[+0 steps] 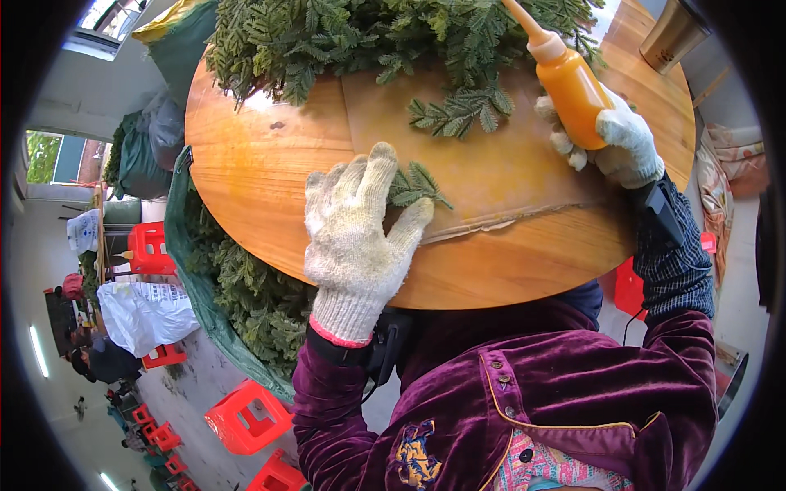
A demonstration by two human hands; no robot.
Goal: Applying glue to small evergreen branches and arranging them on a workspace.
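My left hand (pixel 356 221), in a whitish knitted glove, rests with fingers stretched out over the near part of the round wooden table (pixel 246 164). A small green fir sprig (pixel 417 184) shows between its index finger and thumb; part of it is hidden behind the fingers. On the right, my right hand (pixel 626 143), also gloved, is wrapped round a squeeze bottle (pixel 569 90) of orange liquid. The bottle is tilted, its long nozzle pointing up and left. Another fir sprig (pixel 467 110) lies farther back on a flat brown sheet (pixel 508 180).
A large heap of fir branches (pixel 327 37) covers the far side of the table. A metal cup (pixel 673 37) stands at the far right. Left of the table sits a green sack (pixel 184 221) full of branches (pixel 254 286). Red stools (pixel 250 416) stand on the floor.
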